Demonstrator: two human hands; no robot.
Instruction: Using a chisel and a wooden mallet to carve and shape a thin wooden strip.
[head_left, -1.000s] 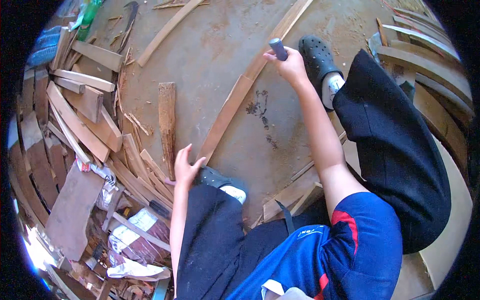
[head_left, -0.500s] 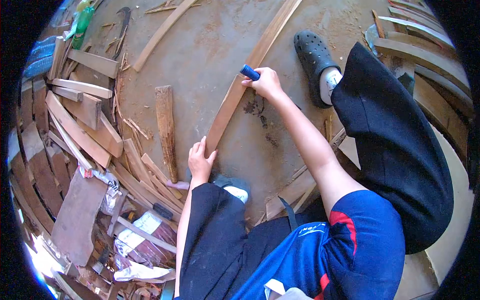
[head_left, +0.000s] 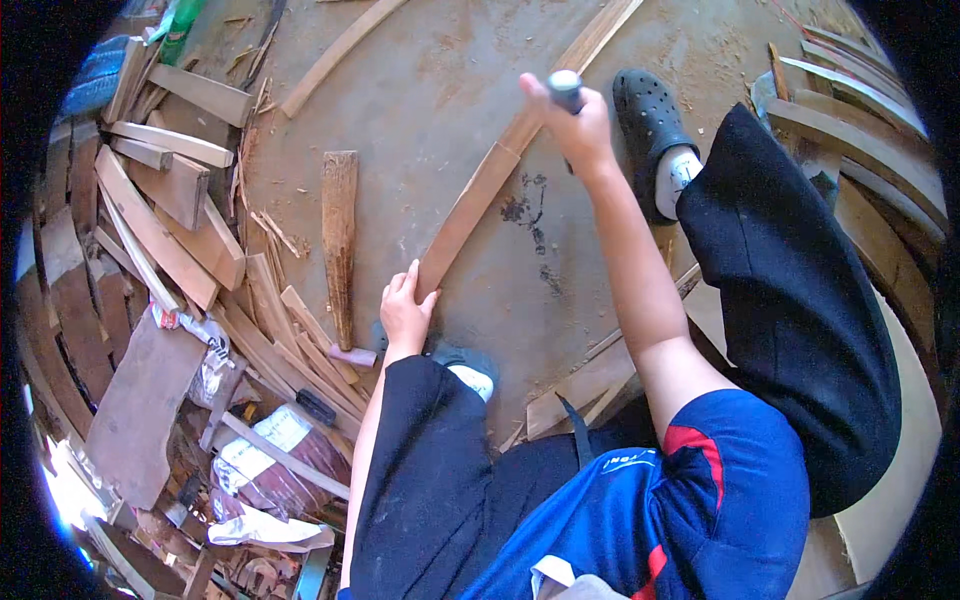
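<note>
A flat wooden board [head_left: 470, 205] lies on the floor, slanting from near left to far right. Its far end meets or overlaps a longer plank [head_left: 590, 48] that runs on past it. My left hand [head_left: 405, 315] grips the board's near end, thumb on one edge and fingers on the other. My right hand [head_left: 585, 135] is raised off the board, beside the plank, closed around a short dark-blue cylinder [head_left: 565, 92] with a pale end. Motion blurs this hand, and whatever the cylinder belongs to is hidden.
A rough wooden mallet-like piece [head_left: 339, 245] lies left of the board. Stacked wood offcuts [head_left: 160, 230] fill the left side, and curved planks [head_left: 850, 120] lie at the right. My shoe [head_left: 650, 120] rests near the long plank. A curved strip [head_left: 340, 55] lies far off.
My right hand has lifted from the joint of the two boards and moved away to the right with the blue cylinder, which now points upward. My left hand keeps its hold.
</note>
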